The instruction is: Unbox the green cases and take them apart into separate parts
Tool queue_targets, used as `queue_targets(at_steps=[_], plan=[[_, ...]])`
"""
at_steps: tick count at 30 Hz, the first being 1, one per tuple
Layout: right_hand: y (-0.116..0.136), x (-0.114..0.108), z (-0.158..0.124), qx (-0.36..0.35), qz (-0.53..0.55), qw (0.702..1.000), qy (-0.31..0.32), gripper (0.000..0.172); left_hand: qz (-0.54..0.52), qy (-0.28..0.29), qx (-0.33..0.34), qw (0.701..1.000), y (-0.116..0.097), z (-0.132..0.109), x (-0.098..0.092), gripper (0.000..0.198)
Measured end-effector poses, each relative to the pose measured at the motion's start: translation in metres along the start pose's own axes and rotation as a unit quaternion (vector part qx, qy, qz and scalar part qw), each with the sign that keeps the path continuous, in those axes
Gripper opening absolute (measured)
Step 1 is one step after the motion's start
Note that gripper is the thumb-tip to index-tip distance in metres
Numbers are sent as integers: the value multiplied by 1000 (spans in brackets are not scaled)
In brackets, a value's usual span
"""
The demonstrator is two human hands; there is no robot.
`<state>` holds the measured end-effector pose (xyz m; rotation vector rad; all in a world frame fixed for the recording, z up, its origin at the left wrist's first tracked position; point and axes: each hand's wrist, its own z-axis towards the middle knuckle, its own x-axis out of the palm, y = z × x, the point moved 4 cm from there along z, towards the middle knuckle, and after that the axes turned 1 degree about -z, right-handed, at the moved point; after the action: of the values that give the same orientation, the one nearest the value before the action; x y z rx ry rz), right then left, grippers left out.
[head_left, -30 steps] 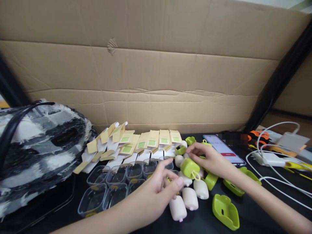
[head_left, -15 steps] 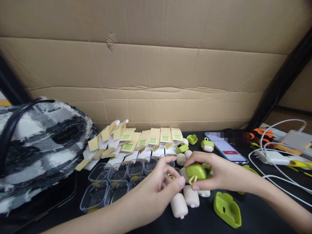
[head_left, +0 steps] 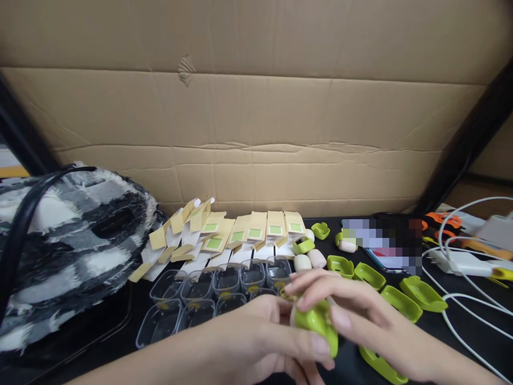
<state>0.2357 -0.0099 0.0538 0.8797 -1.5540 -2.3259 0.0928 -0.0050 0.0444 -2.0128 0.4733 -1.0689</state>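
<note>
In front of me both hands meet on a glossy green rounded case. My left hand grips it, with the thumb along its lower side. My right hand is closed over its top and right side, and a bit of yellow loop shows near the fingertips. A pale edge shows at the case's left; the fingers hide much of the rest. To the right lie several green flower-edged shells, one of them partly under my right wrist. Cream rounded pieces sit just beyond my hands.
Rows of clear plastic cups stand to the left, with folded kraft-paper packets behind them. A checked fluffy bag fills the left side. A phone, white cables and orange-handled scissors lie at right, before a cardboard wall.
The green case has moved down and nearer to me. My left hand, earlier apart from it, now grips it together with the right. The view has shifted slightly.
</note>
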Motion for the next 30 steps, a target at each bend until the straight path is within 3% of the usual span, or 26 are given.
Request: queue_targets(at_steps=[4, 9, 15, 18, 20, 27, 30], plan=[[11, 2, -6, -57, -212, 975, 42, 56, 44, -26, 21, 998, 2, 1, -2, 44], [10, 7, -7, -79, -279, 957, 19, 46, 88, -50, 35, 994, 4, -1, -9, 50], [1, 9, -8, -103, -281, 952, -61, 68, 138, -36, 46, 989, 3, 2, -5, 47], [6, 10, -7, -129, -349, 923, -94, 60, 152, -21, 57, 987, 2, 3, -1, 38], [12, 10, -9, -139, -361, 916, -106, 53, 159, -31, 46, 986, 3, 4, -2, 43], [22, 17, -12, -141, -363, 921, 6, 61, 235, -114, 14, 965, 9, -3, -9, 77], [19, 19, -10, -124, -344, 930, 28, 67, 272, -120, 26, 954, 9, -4, -11, 82]])
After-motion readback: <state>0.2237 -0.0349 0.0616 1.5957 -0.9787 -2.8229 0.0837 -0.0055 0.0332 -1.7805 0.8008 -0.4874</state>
